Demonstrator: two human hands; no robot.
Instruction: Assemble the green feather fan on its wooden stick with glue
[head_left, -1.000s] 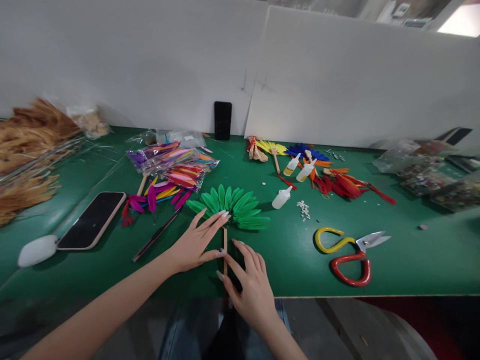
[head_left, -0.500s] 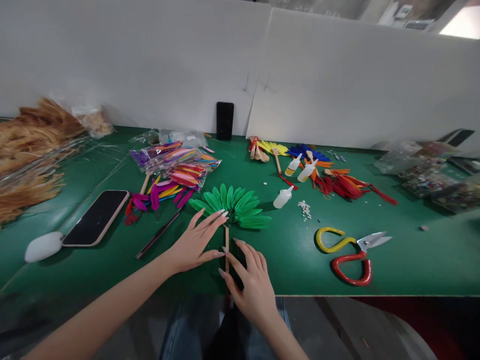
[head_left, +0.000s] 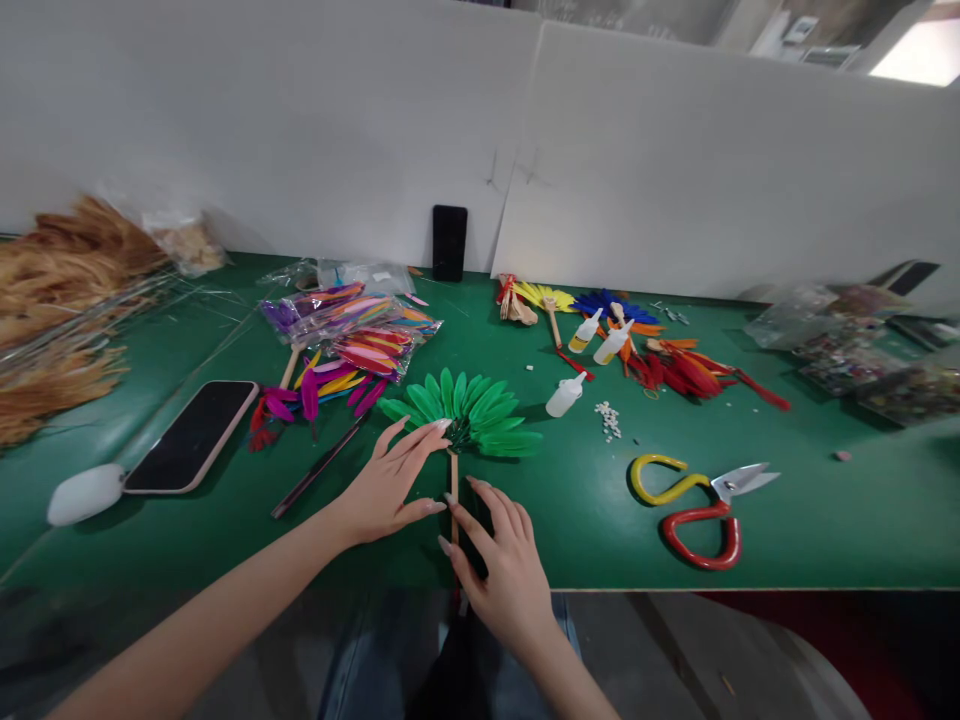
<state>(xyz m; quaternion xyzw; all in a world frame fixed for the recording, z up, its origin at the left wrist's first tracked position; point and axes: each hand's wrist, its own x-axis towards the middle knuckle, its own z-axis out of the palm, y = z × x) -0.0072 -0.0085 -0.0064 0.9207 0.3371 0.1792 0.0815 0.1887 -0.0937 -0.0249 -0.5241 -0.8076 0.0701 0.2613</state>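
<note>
A green feather fan (head_left: 484,412) lies on the green table, its feathers spread away from me and its thin wooden handle (head_left: 454,480) pointing towards me. My left hand (head_left: 394,488) is open, with its fingertips laid on the base of the feathers and its thumb close to the handle. Spread over the lower handle from the right, my right hand (head_left: 499,560) rests its thumb and index fingertips on the wood. Its other fingers lie on the table beside the handle. The handle's lower end passes the table's front edge.
Scissors (head_left: 697,510) lie to the right, near small white beads (head_left: 608,421) and a glue bottle (head_left: 565,394). Bagged feathers (head_left: 367,330), a dark slim stick (head_left: 319,468) and a phone (head_left: 191,437) are on the left. Yellow (head_left: 550,297) and blue feather fans (head_left: 611,302) lie behind.
My left fingertips have shifted very slightly at the base of the green feathers. The right hand and the fan look unmoved; the view has turned a little.
</note>
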